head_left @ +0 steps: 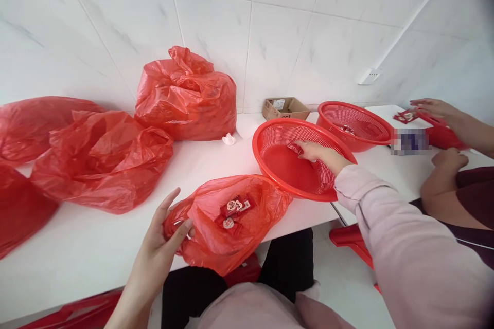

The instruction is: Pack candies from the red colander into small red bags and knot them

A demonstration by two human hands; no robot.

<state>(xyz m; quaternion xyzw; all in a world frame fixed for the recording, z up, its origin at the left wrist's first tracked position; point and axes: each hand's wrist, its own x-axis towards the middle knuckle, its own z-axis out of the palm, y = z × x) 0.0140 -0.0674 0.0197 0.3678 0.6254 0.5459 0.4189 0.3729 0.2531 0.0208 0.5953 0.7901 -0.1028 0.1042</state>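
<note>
My left hand (164, 236) is at the near left rim of a red plastic bag (266, 211), its thumb and lower fingers closed on the edge and its index finger stretched out. The bag lies open on the table, with several small red packets (235, 208) bearing white labels inside. My right hand (310, 151) reaches over the rim into a red perforated plastic basket (270, 172). Between its fingertips is a small red packet (295, 147), partly hidden by the fingers. The floor of that basket is largely bare.
Full red bags (185, 97) stand along the wall and at left. Behind the basket are a small cardboard box (285, 108) and a second red basket (351, 123) with packets. A crumpled white scrap (229, 139) lies mid-table. At right another person's hands (434, 108) handle red packets.
</note>
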